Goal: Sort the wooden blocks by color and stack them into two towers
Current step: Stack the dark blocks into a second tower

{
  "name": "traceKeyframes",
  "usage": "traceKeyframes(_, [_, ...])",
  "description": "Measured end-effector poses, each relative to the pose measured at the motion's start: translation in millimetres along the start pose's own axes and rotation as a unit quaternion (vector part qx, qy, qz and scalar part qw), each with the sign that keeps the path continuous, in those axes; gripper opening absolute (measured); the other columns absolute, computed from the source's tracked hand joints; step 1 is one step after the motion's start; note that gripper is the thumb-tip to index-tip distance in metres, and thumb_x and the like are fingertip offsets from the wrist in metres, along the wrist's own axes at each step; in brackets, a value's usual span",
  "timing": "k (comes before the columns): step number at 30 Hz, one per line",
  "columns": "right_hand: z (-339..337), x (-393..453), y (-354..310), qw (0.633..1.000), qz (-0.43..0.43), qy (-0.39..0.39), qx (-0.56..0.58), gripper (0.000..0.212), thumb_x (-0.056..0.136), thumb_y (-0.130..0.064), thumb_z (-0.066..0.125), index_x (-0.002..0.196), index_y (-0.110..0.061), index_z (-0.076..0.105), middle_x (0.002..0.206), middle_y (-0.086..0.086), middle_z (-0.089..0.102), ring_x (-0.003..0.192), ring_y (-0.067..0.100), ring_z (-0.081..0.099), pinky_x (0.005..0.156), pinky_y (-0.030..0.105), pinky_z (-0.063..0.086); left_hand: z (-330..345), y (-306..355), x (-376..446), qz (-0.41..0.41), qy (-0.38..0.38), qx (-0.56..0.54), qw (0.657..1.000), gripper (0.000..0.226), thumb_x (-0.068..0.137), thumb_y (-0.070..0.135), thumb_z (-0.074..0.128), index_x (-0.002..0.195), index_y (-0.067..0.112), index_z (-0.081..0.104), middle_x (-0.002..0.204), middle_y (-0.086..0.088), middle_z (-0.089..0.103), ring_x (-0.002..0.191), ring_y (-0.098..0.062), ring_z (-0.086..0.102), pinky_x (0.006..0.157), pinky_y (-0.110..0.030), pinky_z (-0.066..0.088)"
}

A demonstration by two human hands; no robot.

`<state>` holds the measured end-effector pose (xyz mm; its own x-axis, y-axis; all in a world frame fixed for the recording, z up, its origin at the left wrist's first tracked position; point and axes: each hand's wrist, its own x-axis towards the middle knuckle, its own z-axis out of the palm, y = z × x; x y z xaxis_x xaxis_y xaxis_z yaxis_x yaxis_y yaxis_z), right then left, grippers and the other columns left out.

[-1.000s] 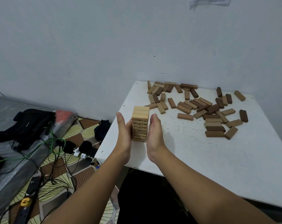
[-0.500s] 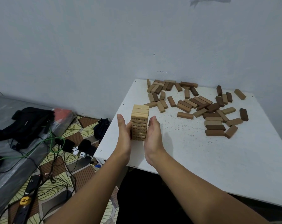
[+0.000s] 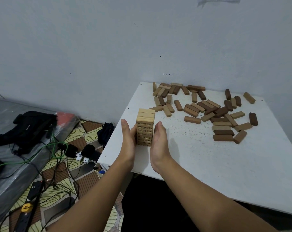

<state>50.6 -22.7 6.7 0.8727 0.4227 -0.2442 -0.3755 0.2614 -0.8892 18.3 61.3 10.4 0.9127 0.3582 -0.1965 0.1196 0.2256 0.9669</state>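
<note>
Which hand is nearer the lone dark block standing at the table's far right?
Right. The right hand lies flat against the tower's right side, the side facing that dark block. The left hand presses the tower's left side, farther away.

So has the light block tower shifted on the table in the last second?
No. The light block tower stands at the same spot near the white table's left edge, between both hands.

— The tower [image 3: 145,127]?
— Pale bare wood, matt, with printed numbers.
— And the loose blocks [image 3: 207,109]?
— Wood as well, tan and dark brown, smooth and dull.
— The surface [image 3: 208,164]?
— White, matt, finely speckled.
</note>
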Motion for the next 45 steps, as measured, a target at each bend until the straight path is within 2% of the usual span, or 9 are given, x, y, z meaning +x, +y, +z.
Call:
traceKeyframes(2, [-7,-4,-7,1.000,-0.006,0.017,-0.015,0.052,0.112,-0.045,0.013,0.110,-0.036,0.065,0.099,-0.032,0.073,0.094,-0.022,0.060,0.102,0.016,0.036,-7,3,-1,-0.002,0.016,0.011,1.000,0.110,0.078,0.099,0.010,0.148,0.028,0.057,0.146,0.006,0.062,0.141,-0.011,0.051,0.121,-0.035,0.030])
traceKeyframes(5, [-27,-2,-12,0.998,-0.021,0.040,-0.049,0.055,0.110,-0.053,0.020,0.157,-0.030,0.035,0.162,-0.020,0.035,0.144,-0.010,0.028,0.117,0.024,0.014,-17,9,-8,0.016,0.083,0.028,0.996,0.114,0.076,0.097,0.010,0.159,0.027,0.041,0.161,0.005,0.044,0.151,-0.013,0.036,0.129,-0.042,0.016])
traceKeyframes(12, [-73,-18,-27,0.987,-0.033,0.058,-0.143,0.054,0.108,-0.056,0.022,0.157,-0.037,0.038,0.165,-0.014,0.029,0.151,0.005,0.021,0.117,0.032,0.014,-30,-11,-46,0.079,0.186,0.175,0.963,0.042,0.106,0.057,0.044,0.120,0.022,0.062,0.115,0.005,0.065,0.110,-0.010,0.060,0.089,-0.026,0.046])
traceKeyframes(17, [-128,-27,-33,0.876,-0.111,0.073,-0.464,0.044,0.108,-0.043,0.041,0.149,-0.030,0.048,0.154,-0.004,0.042,0.144,0.017,0.033,0.119,0.038,0.027,-14,-38,-67,0.147,0.112,0.368,0.911,0.013,0.103,0.039,0.059,0.110,0.030,0.064,0.107,0.012,0.061,0.096,0.000,0.057,0.077,-0.022,0.045])
traceKeyframes(23, [-206,-44,-46,0.732,-0.152,0.134,-0.651,0.047,0.102,-0.036,0.054,0.148,-0.026,0.051,0.147,0.005,0.044,0.137,0.028,0.035,0.114,0.041,0.033,53,-40,-59,0.194,-0.042,0.531,0.824,0.035,0.104,0.045,0.056,0.136,0.032,0.059,0.117,0.013,0.056,0.108,-0.007,0.051,0.096,-0.030,0.047])
traceKeyframes(30, [-287,-57,-76,0.678,-0.106,0.194,-0.701,0.056,0.104,-0.033,0.049,0.158,-0.032,0.033,0.160,0.006,0.031,0.138,0.032,0.033,0.116,0.043,0.029,157,-41,-22,0.165,-0.150,0.626,0.747,0.055,0.107,0.049,0.045,0.160,0.035,0.035,0.145,-0.004,0.046,0.133,-0.022,0.043,0.108,-0.038,0.044])
traceKeyframes(36, [-322,-55,-79,0.692,-0.056,0.136,-0.706,0.056,0.108,-0.043,0.038,0.162,-0.037,0.024,0.168,0.000,0.027,0.153,0.028,0.019,0.124,0.044,0.016,209,-52,12,0.178,-0.174,0.668,0.702,0.058,0.110,0.045,0.036,0.165,0.034,0.020,0.139,-0.011,0.043,0.126,-0.029,0.041,0.104,-0.043,0.044])
traceKeyframes(39, [-324,-57,-70,0.706,-0.110,0.168,-0.679,0.049,0.104,-0.039,0.047,0.153,-0.037,0.042,0.159,-0.001,0.042,0.147,0.024,0.030,0.121,0.043,0.022,218,-59,21,0.179,-0.165,0.658,0.712,0.054,0.110,0.044,0.037,0.161,0.028,0.031,0.134,-0.012,0.042,0.124,-0.030,0.040,0.103,-0.042,0.044])
traceKeyframes(45, [-327,-58,-66,0.746,-0.186,0.186,-0.612,0.034,0.094,-0.026,0.056,0.125,-0.040,0.058,0.142,-0.006,0.050,0.135,0.020,0.041,0.116,0.040,0.032,209,-80,22,0.214,-0.102,0.498,0.834,0.027,0.104,0.035,0.055,0.129,0.025,0.059,0.103,0.004,0.054,0.098,-0.016,0.054,0.084,-0.034,0.047])
